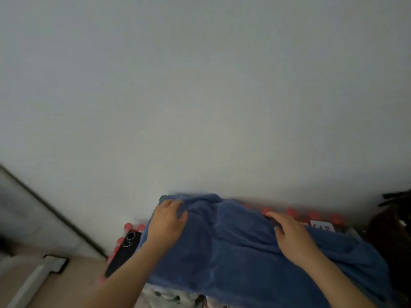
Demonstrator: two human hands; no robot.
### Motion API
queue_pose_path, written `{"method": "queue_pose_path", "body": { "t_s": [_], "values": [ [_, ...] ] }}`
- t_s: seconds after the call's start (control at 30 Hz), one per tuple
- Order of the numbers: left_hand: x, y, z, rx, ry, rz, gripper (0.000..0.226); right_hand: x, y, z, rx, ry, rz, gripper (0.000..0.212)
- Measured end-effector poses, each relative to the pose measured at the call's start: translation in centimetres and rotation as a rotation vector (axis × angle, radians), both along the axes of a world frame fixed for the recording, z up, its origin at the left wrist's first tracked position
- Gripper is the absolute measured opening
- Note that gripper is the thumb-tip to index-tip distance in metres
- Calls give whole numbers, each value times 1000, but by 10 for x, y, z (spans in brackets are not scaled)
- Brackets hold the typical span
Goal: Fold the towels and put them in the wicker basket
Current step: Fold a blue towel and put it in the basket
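Observation:
A blue towel (233,245) lies spread over a surface at the bottom of the head view, against a white wall. My left hand (168,221) rests on the towel's far left corner, its fingers bent over the cloth edge. Further right, my right hand (289,234) lies flat on the towel with its fingers stretched out toward the far edge. No wicker basket is in view.
A black phone (124,252) lies left of the towel. Red-capped bottles (311,215) stand in a row behind it along the wall. A patterned cloth (169,296) shows under the towel's near edge. A dark object (393,230) stands at the right edge.

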State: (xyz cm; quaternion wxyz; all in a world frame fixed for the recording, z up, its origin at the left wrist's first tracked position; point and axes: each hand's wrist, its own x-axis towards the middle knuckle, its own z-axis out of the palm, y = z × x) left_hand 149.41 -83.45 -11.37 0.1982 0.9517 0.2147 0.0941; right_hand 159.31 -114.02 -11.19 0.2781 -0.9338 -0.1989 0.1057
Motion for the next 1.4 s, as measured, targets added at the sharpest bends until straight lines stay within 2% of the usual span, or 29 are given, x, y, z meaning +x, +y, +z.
{"method": "queue_pose_path", "body": {
  "t_s": [0.1, 0.23, 0.33, 0.43, 0.53, 0.6, 0.67, 0.77, 0.87, 0.93, 1.07, 1.13, 1.2, 1.27, 1.33, 1.4],
  "values": [
    [23, 22, 2, -96, 164, 214, 49, 3, 38, -11, -30, 36, -25, 45],
    [40, 36, -7, -130, 253, 304, 39, 5, 68, -19, -161, 42, -162, 42],
    [40, 50, -15, -170, 159, 317, 22, 10, 80, -16, -171, -18, -200, 22],
    [23, 70, -13, -282, -32, 391, 16, 16, 98, -10, -76, -95, -171, 14],
    [5, 99, -14, -393, -121, 507, 9, 20, 123, -6, 36, -133, -93, 27],
    [5, 112, -16, -419, -124, 503, 11, 19, 130, -9, 58, -128, -35, 41],
    [9, 116, -17, -354, -86, 437, 21, 15, 122, -13, 53, -138, -53, 46],
    [20, 105, -17, -94, -73, 236, 38, 11, 86, -16, 10, -204, -220, 41],
    [33, 59, -11, -124, -105, -180, 22, 13, 28, -17, -174, -195, -402, 43],
    [34, 12, -11, -128, -42, -449, 28, 15, -10, -17, -270, -139, -517, 47],
    [39, -77, -24, -90, -9, -760, 37, 28, -58, -20, -216, -81, -640, 48],
    [45, -113, -27, -58, 94, -798, 49, 38, -69, -21, -206, -48, -678, 45],
    [49, -135, -33, 16, 136, -785, 51, 47, -71, -22, -217, 3, -710, 44],
    [52, -146, -37, 64, 131, -766, 44, 53, -69, -23, -155, 26, -729, 37],
    [53, -150, -41, 21, 76, -749, 32, 59, -70, -25, -105, -16, -718, 24],
    [51, -155, -47, -22, 32, -746, 24, 62, -78, -25, -87, -31, -706, 20]
  ]
}}
